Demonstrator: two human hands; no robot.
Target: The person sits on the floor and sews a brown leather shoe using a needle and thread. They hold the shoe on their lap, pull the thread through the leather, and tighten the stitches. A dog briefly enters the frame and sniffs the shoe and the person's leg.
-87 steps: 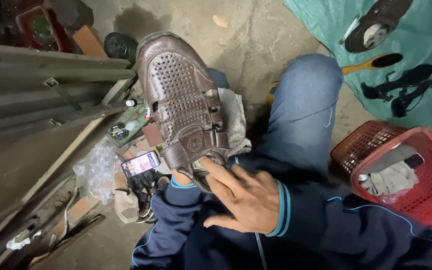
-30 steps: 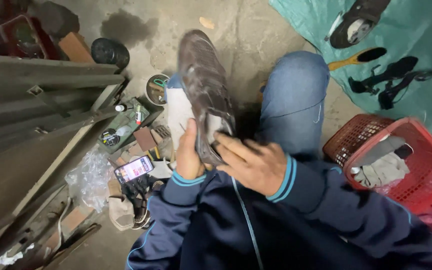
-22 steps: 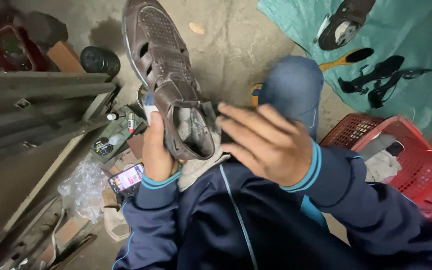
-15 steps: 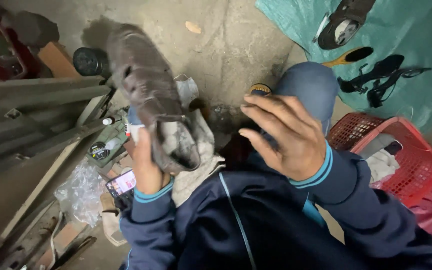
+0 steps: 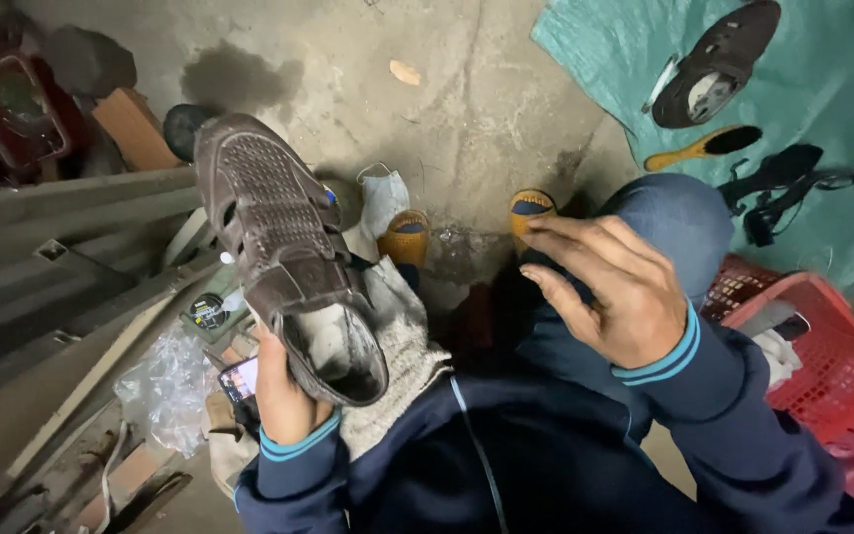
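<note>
**A worn brown shoe held up in one hand**

The left hand (image 5: 287, 391) is wrapped around the heel end of a brown shoe (image 5: 284, 252), gripping it from underneath so the shoe tilts up and away, toe pointing toward the upper left. The top of the shoe is perforated and crossed by straps, and its opening faces the person, showing a pale, scuffed lining. Just beside the heel, a grey cloth (image 5: 399, 346) lies across the lap, touching the shoe's lower edge.

The right hand (image 5: 610, 287) hangs free over the right knee, fingers spread and slightly curled, holding nothing. It is well apart from the shoe. Both wrists show dark blue sleeves with light blue cuffs, and the legs are in blue jeans.

Beyond the knees, two orange-toed slippers (image 5: 407, 237) sit on the stained concrete floor (image 5: 467, 109), with a crumpled face mask (image 5: 384, 198) near the left one. Down by the left wrist a phone (image 5: 239, 379) with a lit screen lies among clutter, next to a clear plastic bag (image 5: 165, 381) and a small round tin (image 5: 210, 311). Grey metal bars (image 5: 51, 287) run along the left side.

To the right, a red plastic basket (image 5: 832, 356) holds pale rags. Farther off, a green tarp (image 5: 822, 89) carries a second dark shoe (image 5: 714, 64) lying on its side, a wooden-handled brush (image 5: 704, 148) and some black straps (image 5: 778, 183).
</note>
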